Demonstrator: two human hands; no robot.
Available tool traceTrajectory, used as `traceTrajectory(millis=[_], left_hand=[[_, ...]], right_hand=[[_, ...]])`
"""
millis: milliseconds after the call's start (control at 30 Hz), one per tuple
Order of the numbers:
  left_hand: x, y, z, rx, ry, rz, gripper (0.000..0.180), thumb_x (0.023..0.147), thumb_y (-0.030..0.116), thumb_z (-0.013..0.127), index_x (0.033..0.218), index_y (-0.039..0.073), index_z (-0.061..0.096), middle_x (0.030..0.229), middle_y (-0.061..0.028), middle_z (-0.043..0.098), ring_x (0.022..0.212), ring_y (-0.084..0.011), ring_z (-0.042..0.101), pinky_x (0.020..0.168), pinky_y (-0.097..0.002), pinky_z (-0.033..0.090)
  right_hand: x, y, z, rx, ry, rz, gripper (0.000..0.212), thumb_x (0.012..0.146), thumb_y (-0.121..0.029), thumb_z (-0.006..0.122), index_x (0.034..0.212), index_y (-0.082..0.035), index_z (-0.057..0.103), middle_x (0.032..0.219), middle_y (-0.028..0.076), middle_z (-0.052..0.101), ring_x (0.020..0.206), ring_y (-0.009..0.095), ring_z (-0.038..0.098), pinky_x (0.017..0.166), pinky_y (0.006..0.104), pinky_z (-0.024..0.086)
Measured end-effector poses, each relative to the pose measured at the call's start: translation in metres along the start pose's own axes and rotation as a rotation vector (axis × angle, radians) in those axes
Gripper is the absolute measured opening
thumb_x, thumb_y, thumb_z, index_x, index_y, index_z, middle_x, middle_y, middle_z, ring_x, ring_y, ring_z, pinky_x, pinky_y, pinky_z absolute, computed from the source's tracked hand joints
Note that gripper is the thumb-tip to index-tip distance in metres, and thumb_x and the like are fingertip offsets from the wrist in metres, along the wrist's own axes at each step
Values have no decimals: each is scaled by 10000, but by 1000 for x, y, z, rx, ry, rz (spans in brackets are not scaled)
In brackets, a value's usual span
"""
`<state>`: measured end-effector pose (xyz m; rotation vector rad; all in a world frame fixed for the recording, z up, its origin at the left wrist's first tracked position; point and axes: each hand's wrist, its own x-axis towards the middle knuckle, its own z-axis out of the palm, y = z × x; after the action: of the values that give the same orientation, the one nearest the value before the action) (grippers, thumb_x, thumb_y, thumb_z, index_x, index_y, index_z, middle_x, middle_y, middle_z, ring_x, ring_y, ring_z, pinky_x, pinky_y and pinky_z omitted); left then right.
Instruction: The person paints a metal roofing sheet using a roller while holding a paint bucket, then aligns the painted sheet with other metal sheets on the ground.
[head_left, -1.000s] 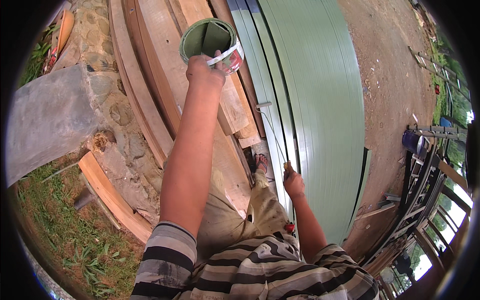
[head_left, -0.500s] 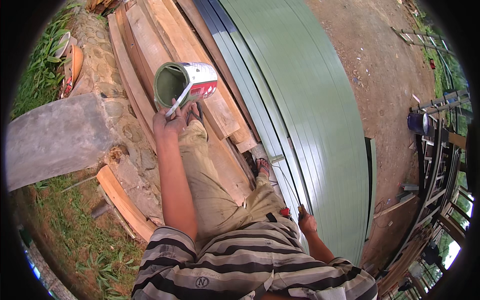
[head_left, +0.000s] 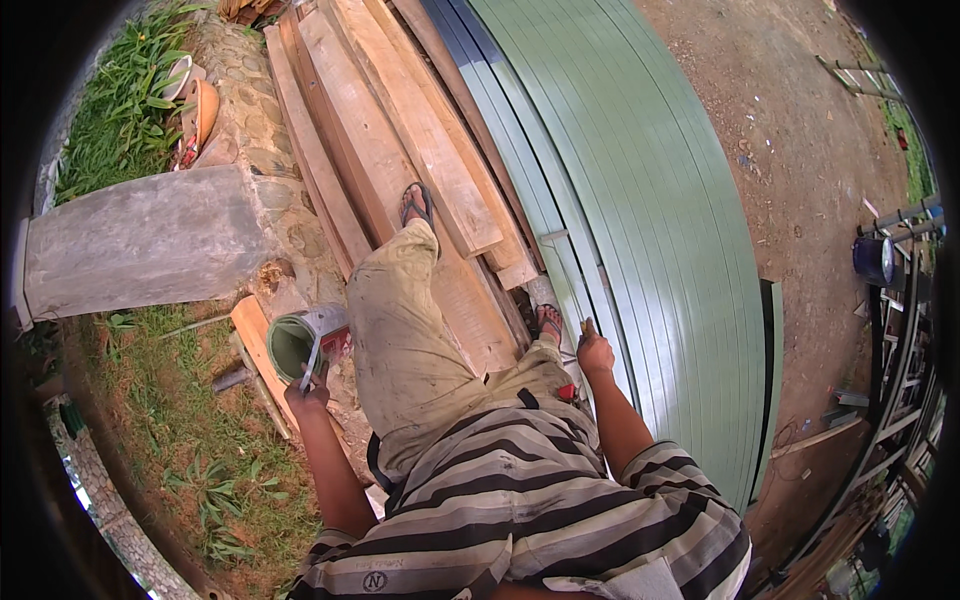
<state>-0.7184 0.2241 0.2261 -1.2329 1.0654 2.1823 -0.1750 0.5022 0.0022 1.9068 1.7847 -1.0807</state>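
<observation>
My left hand point(head_left: 308, 392) is closed on the light strip-like handle of a paint can point(head_left: 328, 322), down by my left side. The can is tilted, its green-coated mouth turned toward the left, with a white and red label on its wall. My right hand point(head_left: 596, 352) grips the handle of a small paint roller point(head_left: 553, 237), whose thin rod reaches away from me. The roller head rests on or just over the long green boards point(head_left: 660, 250); contact is hard to make out.
Brown timber planks point(head_left: 340, 90) lie under my left foot, beside a stone wall edge point(head_left: 275, 150). A grey concrete slab point(head_left: 150, 235) and grass are at the left. Dirt ground, a dark blue bucket point(head_left: 873, 260) and a rack of lumber are at the right.
My left hand has lowered the paint can toward me and to the left. My right hand has pushed the roller farther forward along the boards. The view has shifted a little.
</observation>
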Motion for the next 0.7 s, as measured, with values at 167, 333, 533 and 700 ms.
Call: traceTrajectory(millis=[167, 333, 533, 700], left_hand=[[31, 32, -121, -83, 331, 59, 575, 889, 83, 372, 1439, -72, 429, 1409, -291, 503, 1306, -317, 549, 1056, -573, 522], [28, 25, -237, -236, 374, 194, 426, 945, 129, 430, 1303, -72, 544, 1231, -262, 618, 1053, -328, 675, 795, -496, 638], [6, -26, -311, -216, 464, 163, 427, 952, 150, 430, 1315, -41, 551, 1245, -262, 612, 1088, -321, 659, 844, -537, 600], [-6, -22, -329, -196, 480, 179, 429, 958, 167, 429, 1325, -15, 557, 1256, -261, 608, 1118, -315, 646, 885, -572, 568]], right_hand=[[54, -60, -19, 41, 33, -101, 558, 960, -282, 558, 1512, -284, 478, 1129, 252, 710, 1059, 447, 684, 922, 540, 548], [31, -47, -19, -13, 17, -105, 571, 969, -269, 551, 1531, -271, 449, 1112, 248, 714, 1048, 433, 692, 897, 539, 553], [-58, 101, 29, -124, -60, 13, 631, 965, -285, 571, 1566, -293, 379, 1058, 250, 719, 985, 448, 701, 837, 557, 560], [-168, 176, 54, -194, -151, 102, 610, 975, -236, 536, 1561, -312, 389, 963, 216, 735, 894, 414, 719, 781, 535, 555]])
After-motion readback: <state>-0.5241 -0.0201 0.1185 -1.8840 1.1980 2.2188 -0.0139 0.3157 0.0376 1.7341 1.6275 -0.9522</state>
